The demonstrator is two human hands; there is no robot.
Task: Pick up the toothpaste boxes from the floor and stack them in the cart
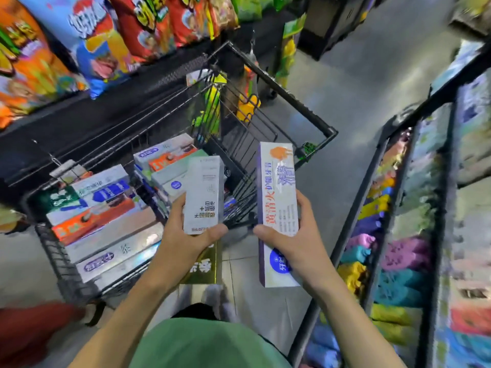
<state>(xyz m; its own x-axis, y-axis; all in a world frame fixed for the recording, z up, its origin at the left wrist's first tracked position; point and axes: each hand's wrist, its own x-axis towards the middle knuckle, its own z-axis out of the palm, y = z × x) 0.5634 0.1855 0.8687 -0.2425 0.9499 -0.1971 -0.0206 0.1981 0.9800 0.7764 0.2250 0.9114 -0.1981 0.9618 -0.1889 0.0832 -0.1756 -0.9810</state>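
Observation:
My left hand [183, 235] grips the lower end of a pale grey toothpaste box [203, 187], held upright over the near edge of the black wire cart [292, 102]. My right hand [292, 235] holds a long white box with orange lettering and a blue circle [276, 181], just right of the cart. Several toothpaste boxes lie stacked in the cart: one pile [106, 224] at the left, another [164, 166] further in. A gold box [206, 266] lies on the floor under my left wrist.
Snack bags [93, 35] fill a dark shelf on the left. A shelf rack with coloured packets [398, 235] runs along the right. Grey floor [358, 75] extends beyond the cart. Something red [32, 330] is at the lower left.

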